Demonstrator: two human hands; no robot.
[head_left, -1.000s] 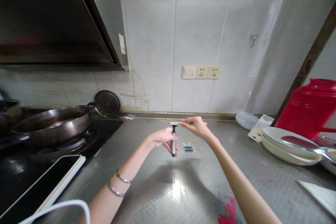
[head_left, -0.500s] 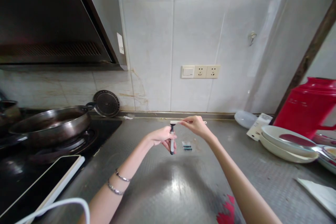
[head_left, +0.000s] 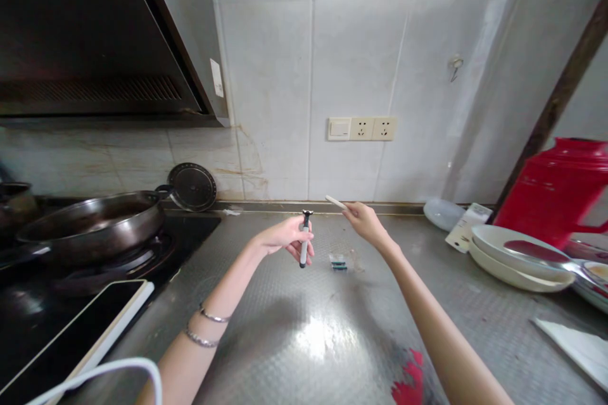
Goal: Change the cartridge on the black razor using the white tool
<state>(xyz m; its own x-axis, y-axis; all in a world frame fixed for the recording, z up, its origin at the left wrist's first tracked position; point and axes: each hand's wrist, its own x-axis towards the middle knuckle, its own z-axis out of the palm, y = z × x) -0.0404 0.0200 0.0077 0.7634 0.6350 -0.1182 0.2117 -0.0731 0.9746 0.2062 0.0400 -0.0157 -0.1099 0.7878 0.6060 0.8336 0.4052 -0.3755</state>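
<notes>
Razor (head_left: pixel 303 253) near upright — white stick (head_left: pixel 335 202) aslant

Left fingers (head_left: pixel 306 236) hold a razor (head_left: pixel 303 255), right fingers (head_left: pixel 351 209) a slim white stick (head_left: pixel 334 202).

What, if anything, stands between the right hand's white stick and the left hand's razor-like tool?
Nothing visible: a gap separates the white stick in the right hand from the razor-like tool in the left hand. The small item on the counter shows lower.

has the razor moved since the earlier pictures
Yes: the razor, held in the left hand, has shifted slightly left and up in the picture, judged against the wall sockets.
</notes>
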